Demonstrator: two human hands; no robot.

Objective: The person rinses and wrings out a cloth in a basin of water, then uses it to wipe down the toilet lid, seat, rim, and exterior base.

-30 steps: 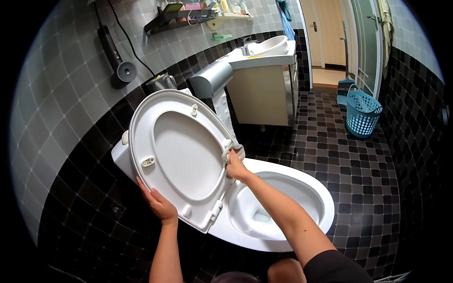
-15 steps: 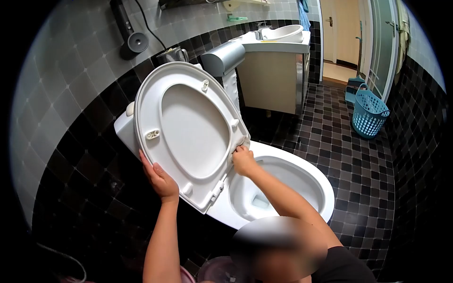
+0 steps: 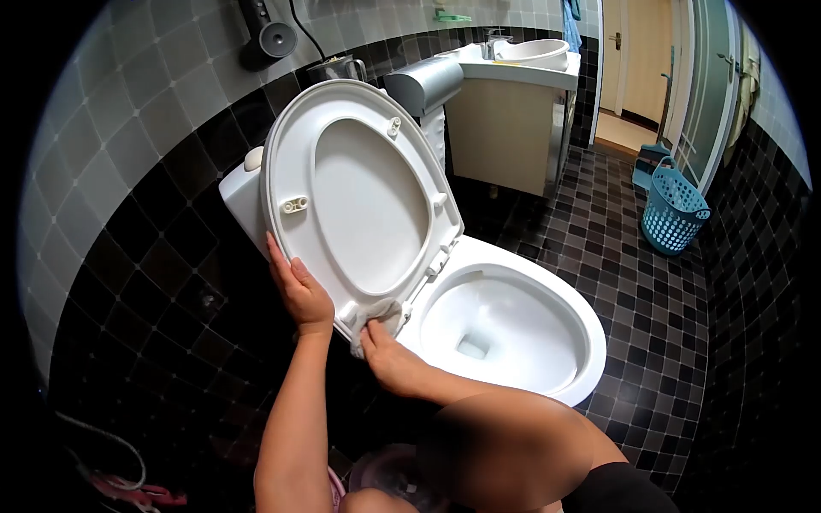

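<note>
The white toilet seat and lid (image 3: 286,171) stand raised against the tank, undersides facing me. At their left edge is my left hand (image 3: 304,299), steadying them with fingers along the rim and thumb on the front. My right hand (image 3: 395,363) is closed on a pale, crumpled cloth (image 3: 380,316), pressed to the lower left corner of the raised seat near the hinge. Below and to the right, the toilet bowl (image 3: 586,342) is uncovered, with water at its bottom.
Behind the seat are the tank (image 3: 242,201), a metal cup (image 3: 338,68) and a silver paper holder (image 3: 425,84). A sink cabinet (image 3: 496,128) stands farther back. A blue basket (image 3: 674,214) sits on the tiled floor at right. A pinkish basin (image 3: 393,474) is low in front.
My right hand has moved the cloth from the right hinge side of the seat down and left to its lower left corner. My left hand stays at the edge; the view has shifted slightly.
</note>
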